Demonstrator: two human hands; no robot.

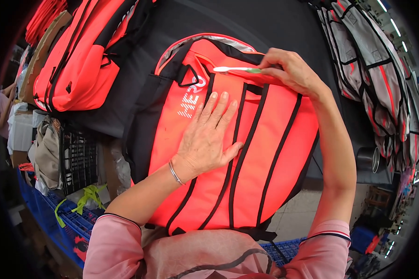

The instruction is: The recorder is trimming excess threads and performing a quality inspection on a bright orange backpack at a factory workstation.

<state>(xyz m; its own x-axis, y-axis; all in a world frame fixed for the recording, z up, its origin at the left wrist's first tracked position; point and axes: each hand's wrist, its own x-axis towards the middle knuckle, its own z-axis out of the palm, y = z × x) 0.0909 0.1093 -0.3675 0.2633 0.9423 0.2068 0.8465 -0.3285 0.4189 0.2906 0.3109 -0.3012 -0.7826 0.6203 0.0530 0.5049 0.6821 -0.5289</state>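
A bright coral-red backpack [172,139] with black trim lies in front of me, its black shoulder straps and white lettering facing up. My left hand [207,135] rests flat on it, fingers stretched out and thumb apart, holding nothing. Near the top of the pack, my right hand [291,72] pinches the green handle of a slim toothbrush [235,69]. Its white end points left and lies over the pack's upper panel beside a strap. Along the top edge, the silvery lining [223,38] shows behind the red panel.
Another red backpack [79,79] stands at the left on the black-covered table [195,18]. Grey packs with red stripes [377,60] are stacked at the right, near a metal cup [368,159]. A black crate [79,160] and blue crate [56,218] sit at lower left.
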